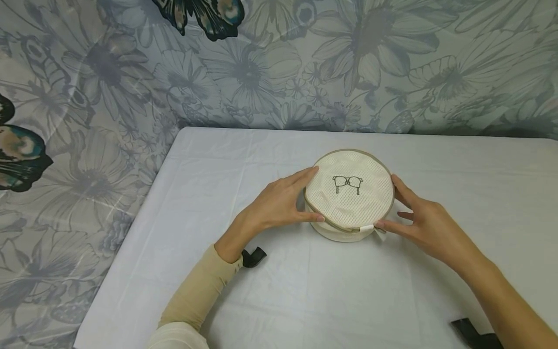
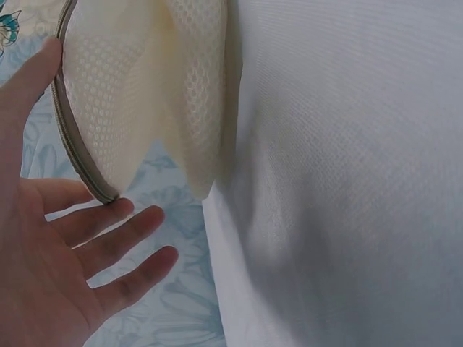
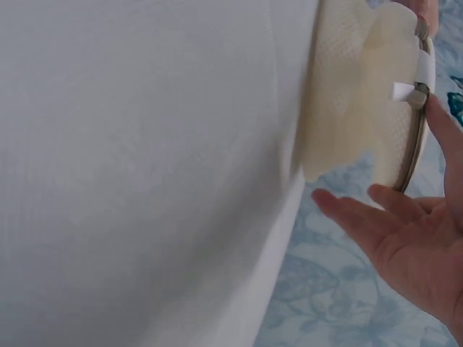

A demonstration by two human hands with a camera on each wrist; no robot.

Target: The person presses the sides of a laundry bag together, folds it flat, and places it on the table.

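A round cream mesh laundry bag (image 1: 348,208) stands on the white table, with black line-drawn glasses (image 1: 347,182) on its top. Around the top runs a beige zipper (image 2: 72,144); a small white tab (image 3: 404,92) sits beside it at the front. My left hand (image 1: 283,201) holds the upper rim at its left, thumb and fingers spread along the edge. On the opposite side, my right hand (image 1: 425,220) holds the rim, thumb by the tab. In both wrist views the soft side wall sags in folds below the rim, and some fingers stand off the mesh.
The white cloth-covered table (image 1: 270,281) extends around the bag. Behind and to its left hangs a grey floral sheet (image 1: 248,72) with dark butterflies. Black pieces, one by the left cuff (image 1: 254,257) and another under the right forearm (image 1: 477,334), show near my wrists.
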